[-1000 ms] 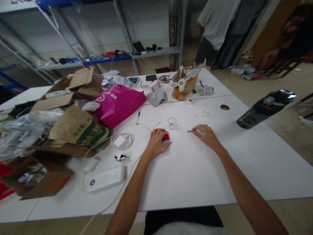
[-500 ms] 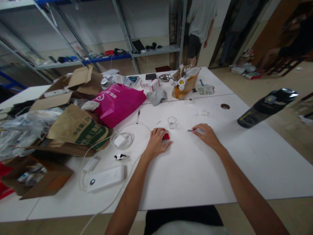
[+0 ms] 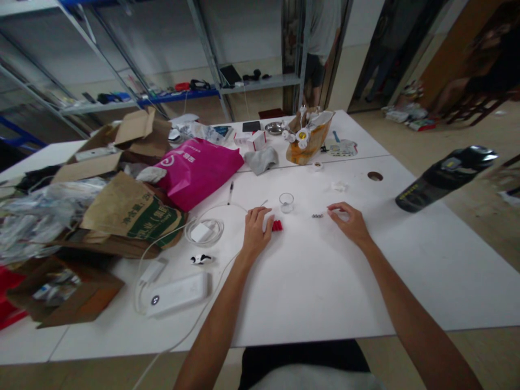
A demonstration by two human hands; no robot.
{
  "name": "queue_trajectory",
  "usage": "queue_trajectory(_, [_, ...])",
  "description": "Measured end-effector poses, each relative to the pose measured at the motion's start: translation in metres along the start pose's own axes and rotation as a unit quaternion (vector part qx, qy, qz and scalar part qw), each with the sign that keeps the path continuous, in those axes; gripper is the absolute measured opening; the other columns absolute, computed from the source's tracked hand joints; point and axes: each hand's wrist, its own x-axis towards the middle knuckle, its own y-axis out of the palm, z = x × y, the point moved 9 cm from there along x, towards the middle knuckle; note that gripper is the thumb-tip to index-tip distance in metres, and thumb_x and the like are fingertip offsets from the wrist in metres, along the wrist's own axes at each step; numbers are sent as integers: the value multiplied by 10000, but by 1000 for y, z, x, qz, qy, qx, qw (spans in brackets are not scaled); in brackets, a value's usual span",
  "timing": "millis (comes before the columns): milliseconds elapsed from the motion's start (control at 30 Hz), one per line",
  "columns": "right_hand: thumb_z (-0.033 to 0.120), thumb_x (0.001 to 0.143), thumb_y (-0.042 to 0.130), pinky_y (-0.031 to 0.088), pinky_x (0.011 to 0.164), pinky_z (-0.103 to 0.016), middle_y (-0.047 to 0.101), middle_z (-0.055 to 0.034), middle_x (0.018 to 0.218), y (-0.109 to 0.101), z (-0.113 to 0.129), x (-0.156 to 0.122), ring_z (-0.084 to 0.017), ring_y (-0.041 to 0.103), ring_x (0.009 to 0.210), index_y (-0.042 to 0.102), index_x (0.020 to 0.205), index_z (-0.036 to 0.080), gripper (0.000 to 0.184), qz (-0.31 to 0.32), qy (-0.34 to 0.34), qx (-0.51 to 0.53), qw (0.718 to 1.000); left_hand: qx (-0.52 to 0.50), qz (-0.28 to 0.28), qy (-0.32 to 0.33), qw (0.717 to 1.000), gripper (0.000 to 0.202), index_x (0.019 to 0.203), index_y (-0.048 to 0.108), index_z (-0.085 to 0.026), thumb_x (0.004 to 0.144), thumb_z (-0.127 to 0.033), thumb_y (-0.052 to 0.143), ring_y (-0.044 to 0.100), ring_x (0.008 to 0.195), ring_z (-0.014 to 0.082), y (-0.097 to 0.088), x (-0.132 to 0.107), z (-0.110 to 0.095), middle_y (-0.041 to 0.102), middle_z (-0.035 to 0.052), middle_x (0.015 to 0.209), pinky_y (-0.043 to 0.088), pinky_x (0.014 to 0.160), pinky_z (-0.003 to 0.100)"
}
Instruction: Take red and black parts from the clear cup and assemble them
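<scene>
My left hand (image 3: 255, 230) rests on the white table with its fingers apart. Just right of its thumb lies a small red ridged piece (image 3: 277, 225), part of which the hand may cover. Across from it, my right hand (image 3: 350, 221) hovers with thumb and forefinger a little apart and nothing between them. A short row of small shiny metal pieces (image 3: 317, 216) lies on the table left of those fingertips, not touched. Between the hands, slightly farther back, stands a small clear cup (image 3: 286, 202) with something indistinct at its bottom.
Left are a white power bank (image 3: 179, 295), a coiled cable with charger (image 3: 201, 233), a pen (image 3: 231, 193), a magenta bag (image 3: 199, 170) and open cardboard boxes (image 3: 81, 303). A dark bottle (image 3: 442, 179) stands right. A paper bag (image 3: 309, 141) is behind; a person (image 3: 320, 49) stands beyond.
My right hand has let go of the row of metal pieces and drawn back to the right. My left hand has loosened from the red piece and shifted slightly left.
</scene>
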Motion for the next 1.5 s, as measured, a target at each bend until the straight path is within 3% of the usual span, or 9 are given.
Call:
queue_trajectory(167, [538,902,832,652,886,-435,807,-72,978,-19,-26,2,-236,750,886,754,1008,226,339,-104,60,68,990,-30,-58,-29,997,103,1229,667,-245,1158,-281,603,712,1142,272,-11,2,5,717,103,1165,609,1052,466])
queue_trajectory(367, [499,814,861,654,759,-384,755,-44,895,-32,-49,1,-209,716,810,698,966,226,352,-186,100,128,969,-49,-86,-53,994,61,1136,648,-242,1124,-214,596,714,1015,237,-17,3,7,698,77,1073,629,937,413])
queue_trajectory(700, [371,705,865,642,848,-414,782,-53,895,-36,-52,-4,-224,712,848,765,878,216,253,-206,118,143,961,-56,-86,-55,993,321,1127,663,-240,953,-1,539,721,1070,248,-18,3,12,698,77,1118,624,963,412])
queue_trajectory(967, [398,744,902,648,789,-380,770,-36,874,-34,-45,-4,-200,710,795,764,916,208,291,-193,118,157,961,-58,-83,-67,993,208,1051,659,-243,976,-63,589,697,1031,248,-19,4,10,688,69,1067,617,947,416])
queue_trajectory(1167, [498,809,891,677,723,-379,760,-36,877,-33,-31,-2,-203,735,774,725,960,223,355,-186,96,151,966,-63,-76,-70,993,113,1037,651,-251,1014,-147,612,700,1030,248,-18,5,8,699,69,1041,624,960,430])
queue_trajectory(1300, [577,889,850,689,758,-401,767,-49,904,-26,-9,-2,-218,757,799,703,1005,232,392,-165,65,128,976,-66,-73,-70,993,70,1060,655,-250,1044,-195,615,703,1029,249,-18,5,8,718,72,1040,624,959,440])
queue_trajectory(1400, [590,993,776,693,861,-448,782,-73,948,-11,24,6,-244,779,873,708,1035,233,366,-116,22,99,988,-66,-76,-68,993,37,1059,657,-248,1063,-229,625,701,1027,250,-18,4,7,722,72,1033,622,961,444])
queue_trajectory(1500, [526,1038,762,663,982,-470,807,-95,1066,15,72,22,-261,780,980,757,1077,237,291,-18,-50,58,997,-67,-75,-65,993,46,1050,659,-250,1082,-267,630,700,1025,253,-18,4,6,719,71,1026,620,962,448])
